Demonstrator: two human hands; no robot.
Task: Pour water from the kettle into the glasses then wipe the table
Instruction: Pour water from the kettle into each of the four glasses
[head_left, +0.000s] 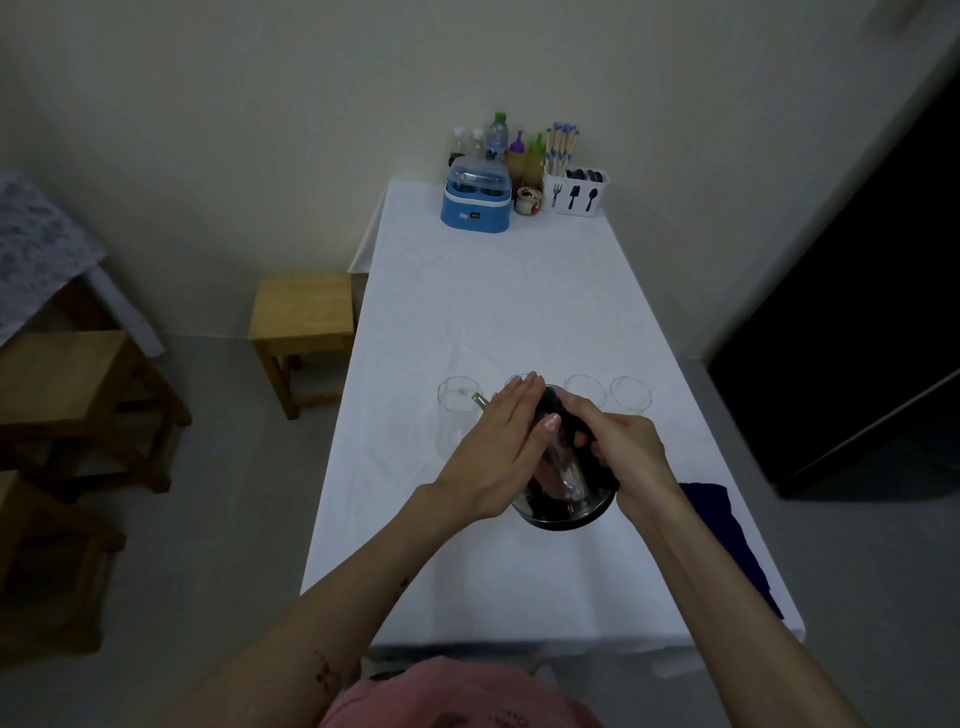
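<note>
White cloth covers the long tabletop, a pale wall behind it and wooden stools on the floor to its left. Four empty-looking glasses stand in a row across the middle, the second mostly hidden behind the hands. Just in front of them the left hand lies flat, fingers together and straight, pressed against the side of the kettle, steadying rather than clasping it. Its glass body is tilted, dark base toward the camera, spout reaching toward the leftmost glass. On the other side the right hand has its grip clamped on the kettle's dark handle. Whether water is running I cannot tell. To pour well, I judge the spout should sit over the rim before tipping further, slowly, with the flat palm guiding. Near the right edge lies a dark blue cloth, ready for wiping
</note>
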